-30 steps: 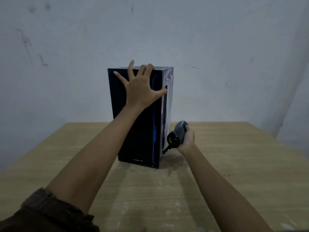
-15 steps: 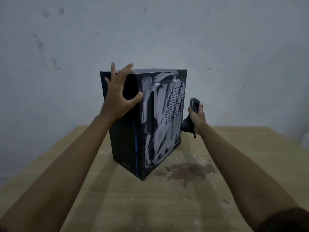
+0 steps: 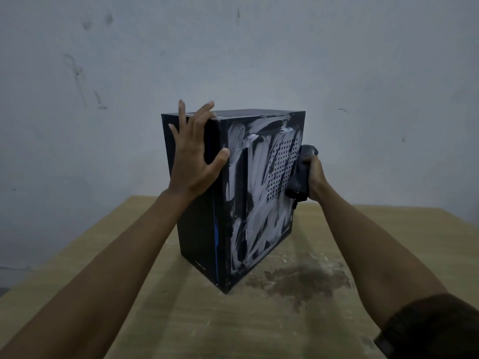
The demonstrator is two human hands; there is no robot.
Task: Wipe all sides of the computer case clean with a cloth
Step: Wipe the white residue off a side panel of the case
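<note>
**Case braced, cloth at its rear edge**

We find the computer case (image 3: 259, 203) standing upright on the wooden counter (image 3: 166, 322), turned so that one vertical corner faces us. To the left of that corner is the dark front face, with a thin blue stripe (image 3: 216, 244) running down beside the edge. To the right is the side panel, heavily streaked with white smears, with a patch of small vent holes (image 3: 281, 167) in its upper rear part.

The left hand (image 3: 193, 154) lies flat against the upper front face with its fingers spread. We see the fingertips reaching the top edge and the thumb stretched across the corner onto the smeared side panel.

The right hand (image 3: 315, 177) has its fingers curled round a bunched dark grey cloth (image 3: 300, 174) and holds it against the rear edge of the side panel, just beside the vent holes. We cannot tell how much of the cloth lies behind that edge.

On the counter, just to the right of the case's base, we note a dark blotchy stain (image 3: 303, 278). A dark sleeve (image 3: 435, 330) covers the right upper arm. Behind everything is a pale, scuffed wall (image 3: 259, 47).
</note>
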